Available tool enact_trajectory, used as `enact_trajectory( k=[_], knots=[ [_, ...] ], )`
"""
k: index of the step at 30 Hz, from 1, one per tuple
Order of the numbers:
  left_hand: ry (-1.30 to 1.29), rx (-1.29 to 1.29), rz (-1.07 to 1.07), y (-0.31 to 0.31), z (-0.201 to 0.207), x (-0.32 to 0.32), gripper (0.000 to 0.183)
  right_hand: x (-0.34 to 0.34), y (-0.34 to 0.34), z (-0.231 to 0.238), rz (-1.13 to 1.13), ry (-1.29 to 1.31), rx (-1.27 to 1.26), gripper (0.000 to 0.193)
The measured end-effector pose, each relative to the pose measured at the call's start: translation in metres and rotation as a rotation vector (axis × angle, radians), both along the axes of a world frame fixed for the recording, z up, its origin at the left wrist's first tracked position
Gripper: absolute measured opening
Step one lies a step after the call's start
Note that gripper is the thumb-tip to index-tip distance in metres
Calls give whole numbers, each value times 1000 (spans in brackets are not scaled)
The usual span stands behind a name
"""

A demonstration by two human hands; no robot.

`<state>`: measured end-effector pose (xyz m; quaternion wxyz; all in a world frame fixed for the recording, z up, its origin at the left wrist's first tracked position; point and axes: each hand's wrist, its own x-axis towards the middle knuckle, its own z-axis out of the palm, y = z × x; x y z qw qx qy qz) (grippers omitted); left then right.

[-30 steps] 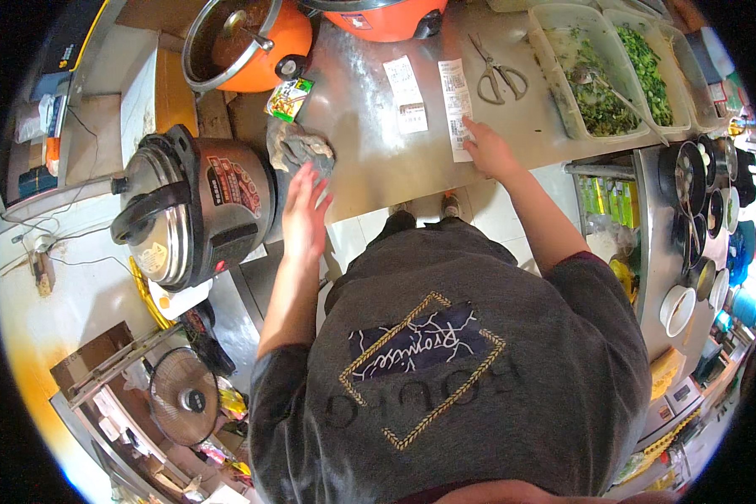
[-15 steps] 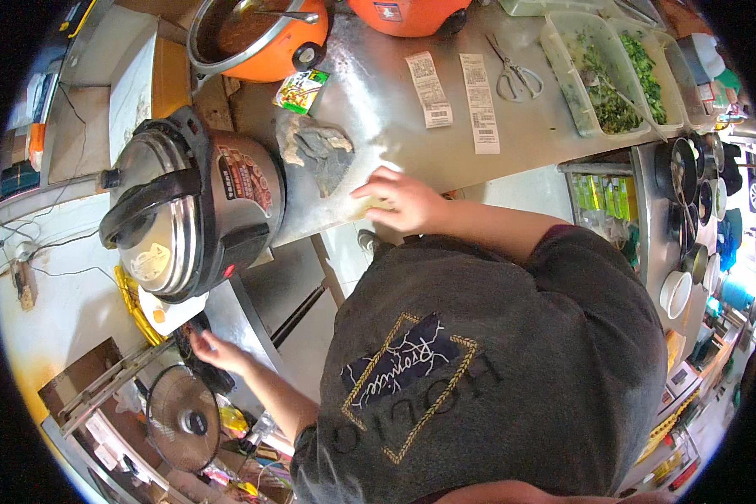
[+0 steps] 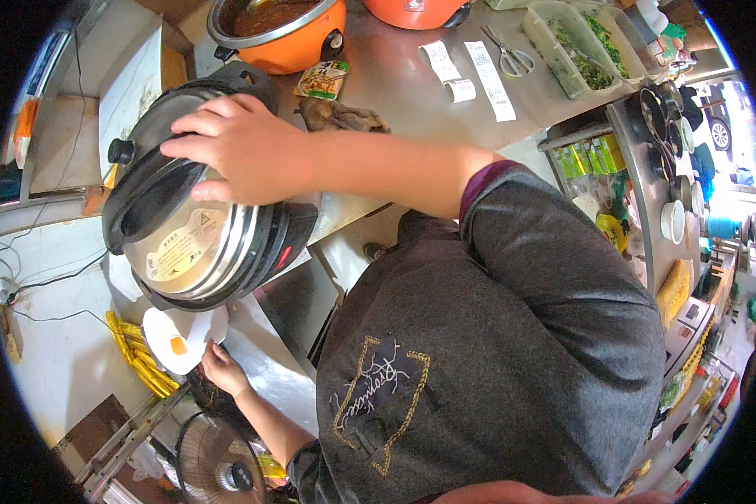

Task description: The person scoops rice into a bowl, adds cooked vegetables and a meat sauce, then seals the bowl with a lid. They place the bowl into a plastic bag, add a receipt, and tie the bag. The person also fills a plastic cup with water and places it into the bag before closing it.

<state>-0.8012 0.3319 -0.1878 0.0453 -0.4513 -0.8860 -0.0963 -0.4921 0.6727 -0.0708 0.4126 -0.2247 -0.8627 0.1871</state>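
A large pressure cooker (image 3: pixel 281 231) with a steel-and-black lid (image 3: pixel 181 244) stands at the left. My right hand (image 3: pixel 235 151) lies over the lid beside its black handle, fingers stretched and thumb apart. Where the palm meets the handle is hidden. Below the cooker is a flat white piece (image 3: pixel 195 323) with an orange spot, like a fried egg in shape. My left hand (image 3: pixel 224 370) is at its lower right edge, fingers closed on that edge. Behind my right forearm a brownish-grey cloth (image 3: pixel 344 116) lies on the steel counter (image 3: pixel 403 84).
At the back stand an orange pot (image 3: pixel 298 46) of brown sauce and a red-orange pot (image 3: pixel 416 10). Paper slips (image 3: pixel 490 80), scissors (image 3: pixel 510 60) and a tub of chopped greens (image 3: pixel 563 55) lie along the counter. A fan (image 3: pixel 218 466) stands near my left arm.
My right hand has moved left from beside the cloth onto the cooker lid. My left hand is now at the white piece's edge, and more of that piece shows. The view has shifted.
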Motion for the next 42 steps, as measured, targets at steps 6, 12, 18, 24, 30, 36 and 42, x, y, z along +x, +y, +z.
enact_trajectory(
  k=[6,12,18,24,30,36,42],
  knots=[
    [406,313,-51,14,1,-13,35,-35,47,30,301,-198,-84,60],
    [57,53,228,21,29,-14,25,-68,68,61,687,-287,-318,63],
    [44,152,167,25,54,-17,18,-88,84,97,771,-305,-430,61],
    [210,115,83,14,49,-22,23,-178,162,87,581,-258,-603,59],
    [283,285,87,18,73,-5,25,-222,223,38,297,-215,-757,52],
    [247,282,-53,47,143,33,30,-208,163,79,-90,-526,340,45],
    [370,336,-220,114,158,55,35,-194,-8,96,745,-698,123,51]
  ],
)
